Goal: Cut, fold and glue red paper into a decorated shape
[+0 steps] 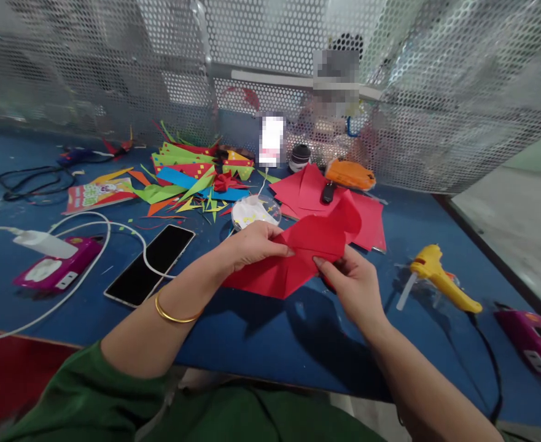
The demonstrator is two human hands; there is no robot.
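A creased sheet of red paper (293,264) is held up above the blue table between both hands. My left hand (258,245) grips it from the left, thumb on top and the other fingers partly hidden. My right hand (350,279) pinches its lower right edge, thumb on the near face and fingers behind. The paper's upper right part curls upward. Beneath my right hand a small dark and red thing shows, too covered to name. More red paper sheets (371,221) lie just behind, with a black object (328,193) on them.
A yellow glue gun (445,279) lies right, its cord running forward. Left are a phone (150,267), white cable and purple power strip (61,264). Coloured paper scraps (182,178), a clear dish (256,212) and a dark jar (300,158) stand behind. Perforated metal mesh (270,55) borders the back.
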